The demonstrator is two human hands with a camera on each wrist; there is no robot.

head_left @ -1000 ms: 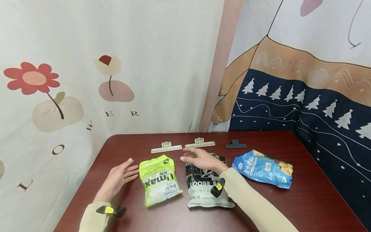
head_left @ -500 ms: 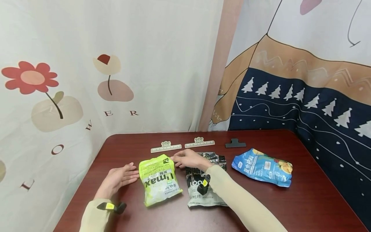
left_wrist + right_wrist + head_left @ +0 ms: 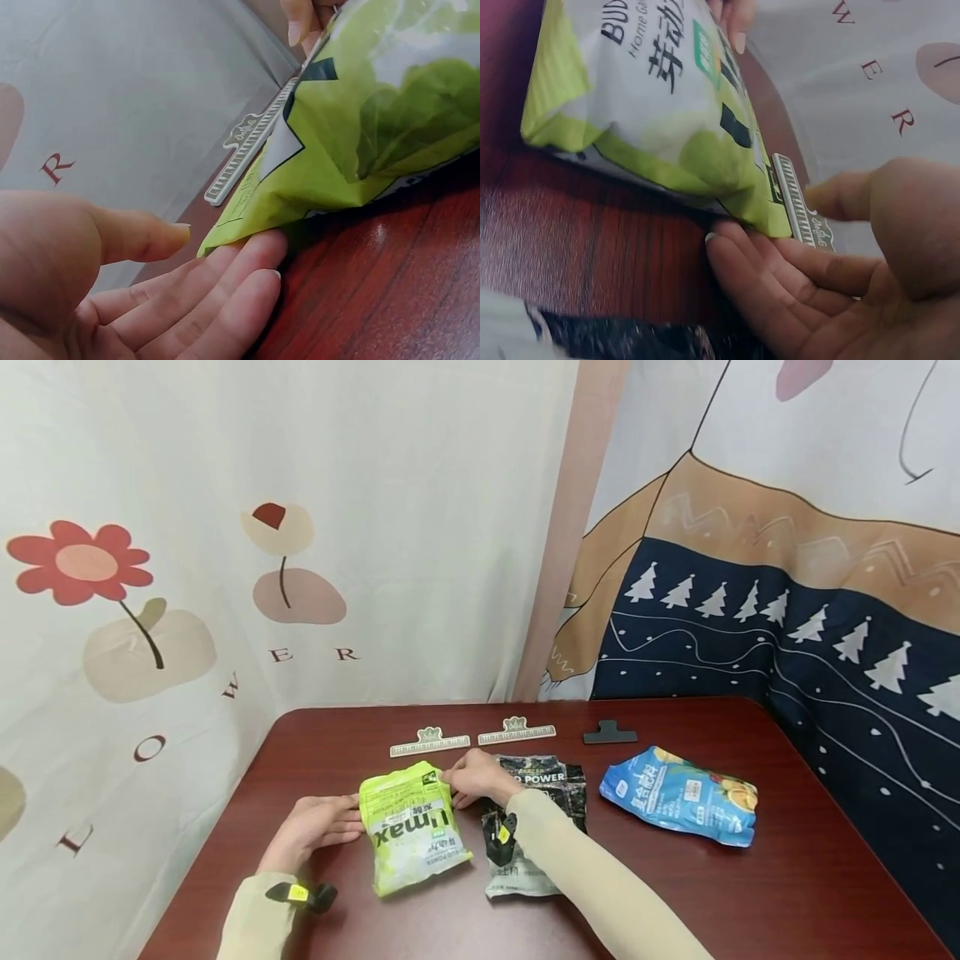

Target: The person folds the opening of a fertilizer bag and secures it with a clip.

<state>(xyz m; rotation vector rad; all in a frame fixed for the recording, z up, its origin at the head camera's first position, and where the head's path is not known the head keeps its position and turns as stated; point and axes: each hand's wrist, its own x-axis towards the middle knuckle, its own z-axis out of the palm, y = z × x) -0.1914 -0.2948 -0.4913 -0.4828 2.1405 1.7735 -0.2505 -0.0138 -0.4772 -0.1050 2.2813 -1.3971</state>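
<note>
- Lime-green-and-white plastic bag: lying on red-brown table, between both hands.
- Left hand: fingers extended, pressed together, tips touching bag's far left corner; thumb apart.
- Right hand: fingers extended, close together, tips touching far right corner; thumb clear.

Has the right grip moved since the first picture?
Yes, leftward in the head view: the right grip has reached the unmoved green bag, at its upper right edge.

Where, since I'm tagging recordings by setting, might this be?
Probably a curtained indoor workspace: a dark red, wood-grained, round-cornered table, white floral fabric and navy tree-printed fabric.
</note>
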